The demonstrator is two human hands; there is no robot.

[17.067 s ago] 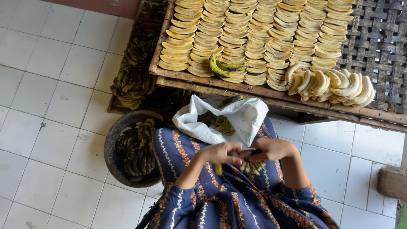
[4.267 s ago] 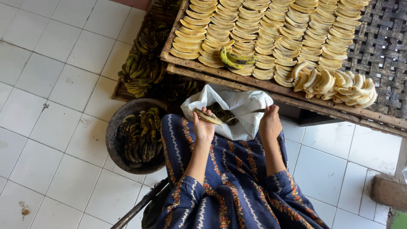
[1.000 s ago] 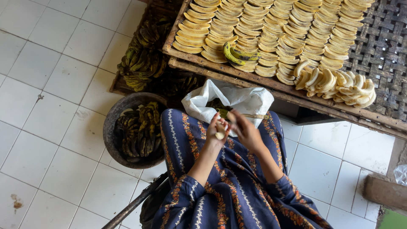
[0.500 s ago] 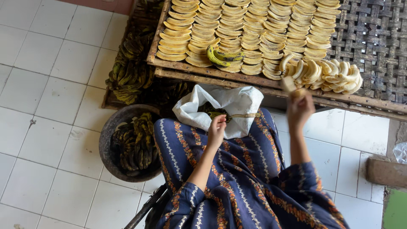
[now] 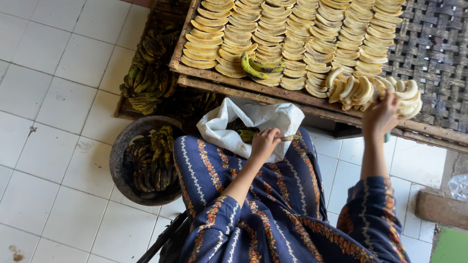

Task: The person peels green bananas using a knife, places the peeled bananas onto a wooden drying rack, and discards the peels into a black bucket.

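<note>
My right hand (image 5: 381, 114) reaches up to the woven drying tray (image 5: 273, 90), closed on a peeled banana at the edge of a pile of peeled bananas (image 5: 360, 87). My left hand (image 5: 264, 143) rests at the mouth of a white plastic bag (image 5: 229, 124) on my lap, fingers closed on a thin brownish strip that looks like peel. Rows of flat yellow banana slices (image 5: 292, 34) cover the tray. Two unpeeled yellow-green bananas (image 5: 256, 65) lie among them.
A round dark basket (image 5: 119, 156) with dark bananas or peels stands on the white tiles at my left knee. Behind it a wooden crate (image 5: 146, 78) holds green-black banana bunches. A brown block (image 5: 441, 209) lies at the right.
My right hand has carried the peeled banana further right, up to the pile on the tray. My left hand has stayed at the white bag.
</note>
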